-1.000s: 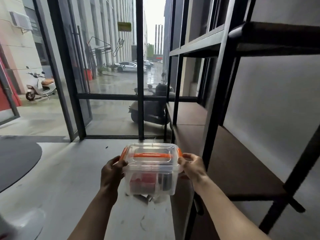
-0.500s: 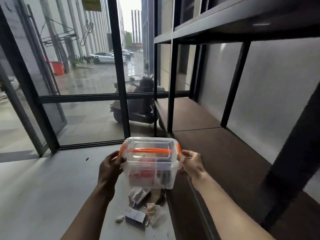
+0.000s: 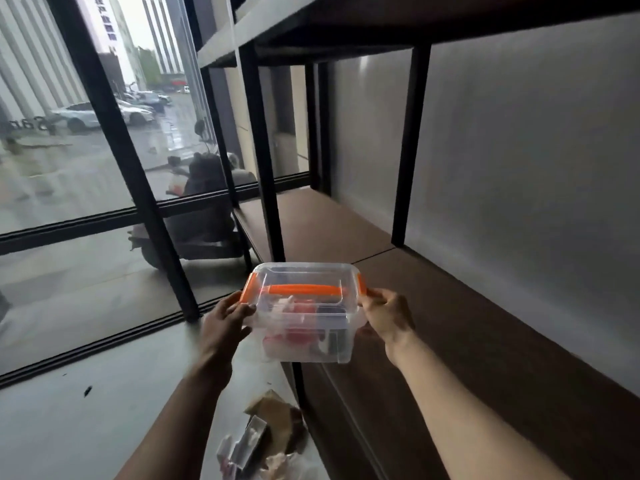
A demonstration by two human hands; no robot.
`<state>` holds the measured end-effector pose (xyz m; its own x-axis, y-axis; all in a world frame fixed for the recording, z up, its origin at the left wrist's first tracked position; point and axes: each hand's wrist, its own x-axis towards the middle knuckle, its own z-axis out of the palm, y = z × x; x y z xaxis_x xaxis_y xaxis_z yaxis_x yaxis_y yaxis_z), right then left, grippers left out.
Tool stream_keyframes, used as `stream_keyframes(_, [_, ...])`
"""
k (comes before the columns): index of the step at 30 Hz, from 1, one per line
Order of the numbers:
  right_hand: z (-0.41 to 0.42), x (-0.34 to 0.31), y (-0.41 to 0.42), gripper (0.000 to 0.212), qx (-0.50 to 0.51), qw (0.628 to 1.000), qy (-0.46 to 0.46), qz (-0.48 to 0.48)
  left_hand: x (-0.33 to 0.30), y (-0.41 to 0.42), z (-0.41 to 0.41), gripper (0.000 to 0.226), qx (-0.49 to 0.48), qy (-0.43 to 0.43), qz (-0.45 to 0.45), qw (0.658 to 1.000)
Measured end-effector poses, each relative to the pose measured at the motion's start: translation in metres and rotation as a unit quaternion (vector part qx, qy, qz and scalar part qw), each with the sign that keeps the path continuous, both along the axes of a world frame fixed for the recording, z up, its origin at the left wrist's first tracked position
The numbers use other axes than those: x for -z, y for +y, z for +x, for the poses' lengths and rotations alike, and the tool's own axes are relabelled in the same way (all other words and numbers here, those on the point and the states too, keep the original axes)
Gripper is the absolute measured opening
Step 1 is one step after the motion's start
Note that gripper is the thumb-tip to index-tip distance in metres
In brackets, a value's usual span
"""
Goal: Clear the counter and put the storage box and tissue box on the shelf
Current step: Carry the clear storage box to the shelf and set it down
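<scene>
I hold a clear plastic storage box [image 3: 304, 313] with an orange handle and orange side clips in front of me, lid on, red and dark items inside. My left hand [image 3: 223, 322] grips its left side and my right hand [image 3: 386, 315] grips its right side. The box hangs in the air at the front edge of the brown shelf board [image 3: 467, 341] of a black metal shelf unit, which runs along the grey wall on the right. No tissue box is in view.
A black upright post [image 3: 263, 168] of the shelf unit stands just behind the box, with an upper shelf board [image 3: 398, 26] overhead. Scraps of paper and packaging [image 3: 266, 441] lie on the grey floor below. Glass wall panels with black frames [image 3: 128, 161] are to the left.
My view has swung right and closer to the shelf. The box, still in both hands, has moved toward the brown shelf board and sits slightly higher.
</scene>
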<state>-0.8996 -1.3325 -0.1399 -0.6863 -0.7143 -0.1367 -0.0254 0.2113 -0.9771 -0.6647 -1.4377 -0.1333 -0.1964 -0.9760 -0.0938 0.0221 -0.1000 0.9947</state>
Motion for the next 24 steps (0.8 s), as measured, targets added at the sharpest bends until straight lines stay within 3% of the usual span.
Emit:
stream_keyframes(8, [-0.059, 0.024, -0.011, 0.026, 0.131, 0.99, -0.044, 0.023, 0.028, -0.073, -0.098, 0.044, 0.153, -0.017, 0.014, 0.988])
stream_keyframes(15, [-0.08, 0.052, -0.017, 0.039, 0.268, 0.956, -0.101, 0.059, 0.067, -0.124, -0.171, 0.044, 0.276, -0.049, 0.026, 0.96])
stream_keyframes(20, [-0.08, 0.081, -0.01, 0.04, 0.333, 0.929, -0.093, 0.134, 0.097, -0.141, -0.204, 0.038, 0.342, -0.079, 0.038, 0.935])
stream_keyframes(24, [-0.071, 0.1, -0.005, 0.027, 0.37, 0.909, -0.072, 0.18, 0.121, -0.144, -0.215, 0.041, 0.382, -0.104, 0.052, 0.917])
